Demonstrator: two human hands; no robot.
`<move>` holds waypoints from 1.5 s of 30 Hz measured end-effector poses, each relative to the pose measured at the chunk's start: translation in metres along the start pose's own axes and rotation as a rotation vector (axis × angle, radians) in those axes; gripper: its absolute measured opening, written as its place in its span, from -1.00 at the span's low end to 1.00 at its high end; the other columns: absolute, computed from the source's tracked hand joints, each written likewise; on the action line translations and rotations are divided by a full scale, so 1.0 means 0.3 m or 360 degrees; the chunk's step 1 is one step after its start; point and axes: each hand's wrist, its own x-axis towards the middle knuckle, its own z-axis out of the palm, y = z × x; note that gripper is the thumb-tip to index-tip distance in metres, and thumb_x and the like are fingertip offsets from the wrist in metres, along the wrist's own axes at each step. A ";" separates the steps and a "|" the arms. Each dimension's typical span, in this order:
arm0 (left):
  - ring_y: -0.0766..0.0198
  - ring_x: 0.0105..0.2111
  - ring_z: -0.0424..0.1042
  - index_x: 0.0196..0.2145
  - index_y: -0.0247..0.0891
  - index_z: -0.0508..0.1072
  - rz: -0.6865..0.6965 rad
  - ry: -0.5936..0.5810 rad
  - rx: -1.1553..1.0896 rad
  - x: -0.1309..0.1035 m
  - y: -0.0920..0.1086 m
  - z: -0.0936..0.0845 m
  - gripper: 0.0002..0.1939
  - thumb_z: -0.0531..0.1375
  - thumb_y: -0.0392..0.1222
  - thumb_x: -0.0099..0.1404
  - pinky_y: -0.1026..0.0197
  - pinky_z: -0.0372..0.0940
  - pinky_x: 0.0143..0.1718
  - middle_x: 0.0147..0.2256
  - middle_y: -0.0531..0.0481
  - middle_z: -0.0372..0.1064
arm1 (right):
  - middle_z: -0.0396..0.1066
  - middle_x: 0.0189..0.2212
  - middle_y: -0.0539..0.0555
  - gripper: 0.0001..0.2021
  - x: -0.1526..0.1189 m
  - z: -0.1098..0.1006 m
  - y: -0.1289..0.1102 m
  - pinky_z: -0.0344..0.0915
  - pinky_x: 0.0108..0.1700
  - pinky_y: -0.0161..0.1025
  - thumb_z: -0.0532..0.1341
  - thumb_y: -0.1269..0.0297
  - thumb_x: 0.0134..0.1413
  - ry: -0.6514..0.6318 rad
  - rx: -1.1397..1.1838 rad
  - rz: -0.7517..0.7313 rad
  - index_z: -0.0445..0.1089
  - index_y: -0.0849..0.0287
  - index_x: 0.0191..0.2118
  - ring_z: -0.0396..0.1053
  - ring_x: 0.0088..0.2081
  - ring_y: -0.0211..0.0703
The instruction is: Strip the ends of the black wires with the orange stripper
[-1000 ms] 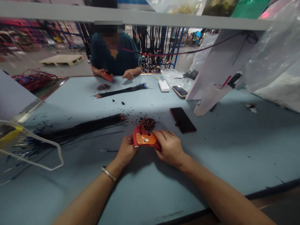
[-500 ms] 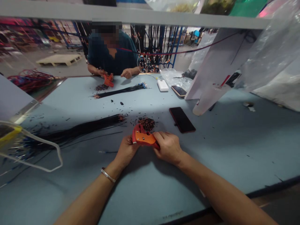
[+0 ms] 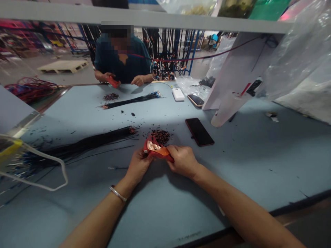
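My right hand [image 3: 183, 160] is closed around the handles of a red and orange wire stripper [image 3: 157, 148], held just above the table with its head to the left. My left hand [image 3: 139, 163] is pinched at the stripper's head. A thin black wire [image 3: 121, 168] with a metal tip emerges on the left side of that hand; its other end is hidden by the fingers. Right behind the tool lies a pile of short black and copper-coloured scraps [image 3: 160, 136]. To the left stretches a bundle of black wires [image 3: 95, 141], copper-tipped on the right, blue and silver at the far left.
A phone [image 3: 199, 132] lies right of the pile. Across the table [image 3: 258, 158] a co-worker [image 3: 122, 62] holds a red tool [image 3: 113, 82] near a second wire bundle [image 3: 131, 100]. A white wire frame [image 3: 64, 168] juts in at left. A shelf [image 3: 155, 19] crosses overhead.
The wire stripper has tilted in my hands, and its orange side now catches bright light. The co-worker's tool has lifted back from the scraps there. My hands stay nearly in place.
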 end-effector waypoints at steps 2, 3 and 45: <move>0.39 -0.60 0.19 -0.60 -0.33 0.43 0.0011 -0.0001 0.0013 0.001 0.000 0.001 -0.67 0.35 0.01 -0.06 0.34 0.14 -0.52 -0.64 0.07 0.31 | 0.47 -0.44 0.13 -0.85 0.002 0.000 0.001 0.10 -0.44 -0.26 0.15 0.33 -0.01 -0.0019 0.0014 0.0002 0.35 0.22 -0.27 0.40 -0.46 -0.10; 0.39 -0.60 0.20 -0.60 -0.34 0.44 0.0018 -0.0001 0.0037 0.002 0.003 0.002 -0.68 0.35 0.00 -0.07 0.34 0.15 -0.52 -0.64 0.07 0.32 | 0.47 -0.43 0.13 -0.85 0.002 0.000 0.001 0.11 -0.44 -0.26 0.15 0.32 0.00 -0.0025 0.0017 0.0001 0.35 0.23 -0.27 0.40 -0.47 -0.11; 0.32 -0.50 0.26 -0.41 -0.30 0.47 0.0205 0.0649 0.0578 0.002 0.045 0.018 -0.79 0.15 -0.09 0.16 0.33 0.16 -0.43 -0.56 0.09 0.30 | 0.50 -0.21 0.28 -0.66 -0.004 -0.108 0.030 0.40 -0.25 -0.15 0.00 0.30 0.10 -0.0704 0.2957 0.0762 0.43 0.32 -0.13 0.48 -0.28 -0.06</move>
